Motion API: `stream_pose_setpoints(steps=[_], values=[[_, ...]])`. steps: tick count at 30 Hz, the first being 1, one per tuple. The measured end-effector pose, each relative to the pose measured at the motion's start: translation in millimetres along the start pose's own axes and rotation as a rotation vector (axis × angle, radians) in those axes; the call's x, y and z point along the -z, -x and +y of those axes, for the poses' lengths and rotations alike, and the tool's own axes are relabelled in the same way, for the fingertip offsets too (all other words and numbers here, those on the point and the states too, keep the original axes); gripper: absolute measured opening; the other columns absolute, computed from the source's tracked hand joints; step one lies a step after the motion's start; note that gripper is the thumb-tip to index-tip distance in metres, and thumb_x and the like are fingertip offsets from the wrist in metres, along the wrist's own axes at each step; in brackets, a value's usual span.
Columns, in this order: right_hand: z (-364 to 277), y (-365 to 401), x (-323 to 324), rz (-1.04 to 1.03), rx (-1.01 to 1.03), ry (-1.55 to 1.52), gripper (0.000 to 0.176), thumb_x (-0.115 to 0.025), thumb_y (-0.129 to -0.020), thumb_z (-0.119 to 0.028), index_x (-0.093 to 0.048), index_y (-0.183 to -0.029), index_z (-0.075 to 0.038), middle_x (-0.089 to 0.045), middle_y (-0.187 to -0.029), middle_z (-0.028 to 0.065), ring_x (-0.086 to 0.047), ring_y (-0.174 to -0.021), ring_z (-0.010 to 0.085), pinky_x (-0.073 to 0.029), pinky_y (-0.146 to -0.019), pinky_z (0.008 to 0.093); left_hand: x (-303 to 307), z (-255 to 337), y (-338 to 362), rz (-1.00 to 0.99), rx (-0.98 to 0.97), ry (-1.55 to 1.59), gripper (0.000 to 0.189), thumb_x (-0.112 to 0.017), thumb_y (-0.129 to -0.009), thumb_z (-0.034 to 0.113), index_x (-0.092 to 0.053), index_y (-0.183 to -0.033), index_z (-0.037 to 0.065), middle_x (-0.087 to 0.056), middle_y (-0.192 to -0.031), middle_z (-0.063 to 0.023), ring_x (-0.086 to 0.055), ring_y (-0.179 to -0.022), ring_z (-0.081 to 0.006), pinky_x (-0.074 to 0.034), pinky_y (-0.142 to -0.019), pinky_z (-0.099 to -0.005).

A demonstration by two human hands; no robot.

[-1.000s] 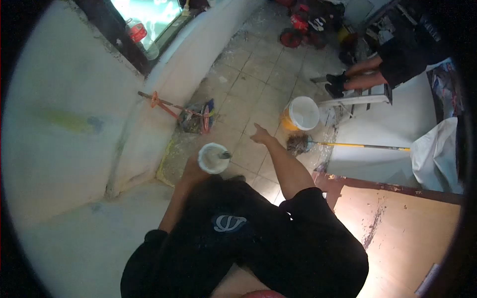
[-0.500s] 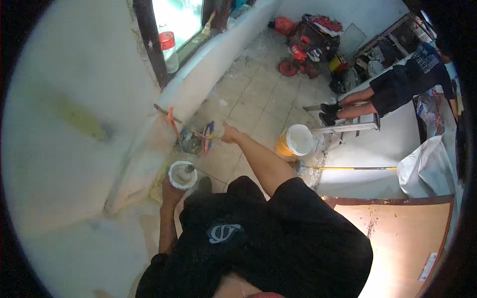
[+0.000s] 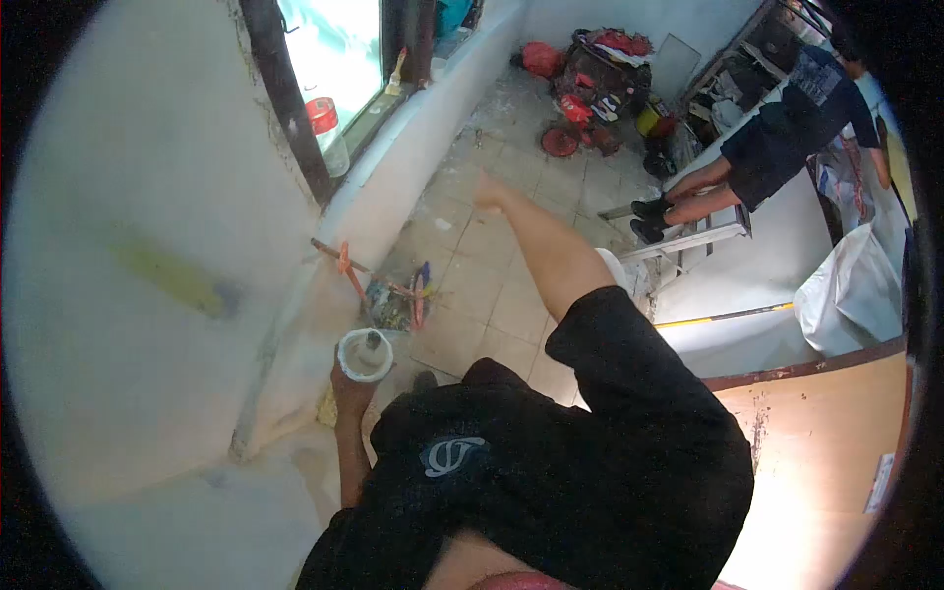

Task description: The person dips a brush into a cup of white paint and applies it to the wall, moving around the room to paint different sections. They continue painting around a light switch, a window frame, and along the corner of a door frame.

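My left hand point(image 3: 352, 388) is wrapped around a small white tub point(image 3: 365, 356) from its side. Pale, paint-like contents show inside the tub, with a dark stub point(image 3: 373, 340) standing at its far rim. Stretched out ahead over the tiled floor, my right hand point(image 3: 487, 194) is blurred and its fingers do not show clearly; I cannot tell whether it holds anything. Beyond the tub, near the wall base, lies a cluttered pile point(image 3: 398, 303) with a pink and blue item point(image 3: 421, 295) and an orange-wrapped stick point(image 3: 346, 262).
A window sill at upper left carries a red-lidded jar point(image 3: 326, 133) and a paintbrush point(image 3: 396, 74). On the right, a person point(image 3: 787, 128) is on a low bench-like ladder point(image 3: 688, 239). A red and dark heap point(image 3: 600, 84) sits far back. A wooden panel point(image 3: 816, 442) stands right.
My right hand has swung forward and away from the pile. The bucket is now mostly hidden behind my right arm. My left hand still holds the tub, and the view has shifted slightly.
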State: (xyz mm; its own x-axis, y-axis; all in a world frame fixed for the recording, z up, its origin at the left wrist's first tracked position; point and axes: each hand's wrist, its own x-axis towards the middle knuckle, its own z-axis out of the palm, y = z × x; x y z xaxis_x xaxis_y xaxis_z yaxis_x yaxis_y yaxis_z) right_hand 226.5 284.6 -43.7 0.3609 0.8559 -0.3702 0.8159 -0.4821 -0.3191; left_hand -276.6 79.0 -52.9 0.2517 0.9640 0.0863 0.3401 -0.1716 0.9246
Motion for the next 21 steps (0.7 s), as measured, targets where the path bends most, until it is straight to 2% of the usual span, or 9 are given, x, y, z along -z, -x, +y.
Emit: stream_pose_setpoints(steps=[3,7,9,11,13,14,17,19,21], values=[[18,-7,63,0.108,-0.033,-0.02,0.121,-0.085,-0.082,-0.022,-0.005,-0.172,-0.008,-0.072,-0.122,0.0303,-0.073,-0.098,0.0395,-0.062,-0.081,0.0489,0,18,-7,-0.036,-0.089,0.052,0.07,-0.098,-0.073,0.018,-0.061,-0.132,0.005,-0.076,-0.118,-0.0146,-0.074,-0.108,-0.0286,-0.058,-0.094,-0.0414],[48,10,126,0.181,0.0,-0.144,0.115,-0.083,-0.088,-0.024,-0.007,-0.172,-0.008,-0.073,-0.121,0.0265,-0.071,-0.093,0.0332,-0.059,-0.08,0.044,-12,17,-19,-0.101,-0.056,-0.131,0.08,-0.104,-0.068,0.034,-0.06,-0.129,0.005,-0.075,-0.12,-0.0159,-0.074,-0.111,-0.0322,-0.06,-0.094,-0.0443],[64,28,120,0.167,0.102,-0.273,0.098,-0.08,-0.092,-0.022,-0.023,-0.17,-0.007,-0.073,-0.116,0.0201,-0.069,-0.09,0.0272,-0.057,-0.081,0.0425,-18,24,-25,-0.195,-0.033,-0.113,0.083,-0.104,-0.067,0.038,-0.061,-0.13,0.005,-0.074,-0.123,-0.0162,-0.074,-0.112,-0.0321,-0.06,-0.095,-0.0444],[73,66,75,0.159,0.288,-0.477,0.072,-0.077,-0.094,-0.018,-0.048,-0.159,-0.011,-0.072,-0.11,0.0096,-0.068,-0.087,0.02,-0.057,-0.075,0.0379,-29,18,-32,-0.219,-0.051,0.003,0.085,-0.104,-0.066,0.038,-0.061,-0.132,0.006,-0.074,-0.125,-0.016,-0.074,-0.113,-0.0313,-0.059,-0.096,-0.0442],[41,183,44,-0.063,0.26,-0.667,0.063,-0.071,-0.095,-0.017,-0.054,-0.156,-0.014,-0.071,-0.096,0.0022,-0.064,-0.081,0.0118,-0.054,-0.074,0.03,-39,32,-38,-0.263,-0.122,-0.022,0.068,-0.1,-0.071,0.023,-0.067,-0.128,0.005,-0.077,-0.117,-0.0147,-0.075,-0.109,-0.0289,-0.058,-0.095,-0.0417],[40,224,14,-0.071,0.357,-0.829,0.061,-0.074,-0.096,-0.023,-0.057,-0.154,-0.014,-0.07,-0.09,0.0048,-0.064,-0.074,0.0128,-0.055,-0.067,0.0318,-49,21,-42,-0.327,-0.107,-0.017,0.067,-0.099,-0.072,0.023,-0.067,-0.128,0.006,-0.077,-0.118,-0.014,-0.076,-0.109,-0.029,-0.059,-0.095,-0.042],[20,328,-35,-0.077,0.176,-0.82,0.062,-0.075,-0.098,-0.028,-0.055,-0.156,-0.017,-0.07,-0.091,0.0002,-0.061,-0.072,0.0091,-0.05,-0.064,0.0275,-64,38,-49,-0.434,-0.153,0.028,0.066,-0.097,-0.073,0.024,-0.067,-0.129,0.007,-0.077,-0.118,-0.0131,-0.076,-0.109,-0.0292,-0.059,-0.095,-0.0421],[16,365,-70,-0.065,0.142,-1.083,0.059,-0.076,-0.1,-0.031,-0.058,-0.154,-0.016,-0.07,-0.09,-0.0014,-0.06,-0.071,0.0071,-0.048,-0.063,0.0265,-74,39,-55,-0.496,-0.143,0.055,0.066,-0.096,-0.075,0.025,-0.066,-0.131,0.007,-0.077,-0.12,-0.014,-0.075,-0.111,-0.0301,-0.058,-0.096,-0.0423],[-9,400,-71,-0.05,0.125,-1.118,0.058,-0.075,-0.101,-0.031,-0.058,-0.155,-0.016,-0.069,-0.087,-0.0007,-0.059,-0.07,0.0075,-0.048,-0.063,0.026,-85,53,-59,-0.645,-0.145,0.059,0.079,-0.1,-0.072,0.034,-0.063,-0.136,0.008,-0.072,-0.128,-0.0135,-0.072,-0.118,-0.0298,-0.058,-0.101,-0.0434]])
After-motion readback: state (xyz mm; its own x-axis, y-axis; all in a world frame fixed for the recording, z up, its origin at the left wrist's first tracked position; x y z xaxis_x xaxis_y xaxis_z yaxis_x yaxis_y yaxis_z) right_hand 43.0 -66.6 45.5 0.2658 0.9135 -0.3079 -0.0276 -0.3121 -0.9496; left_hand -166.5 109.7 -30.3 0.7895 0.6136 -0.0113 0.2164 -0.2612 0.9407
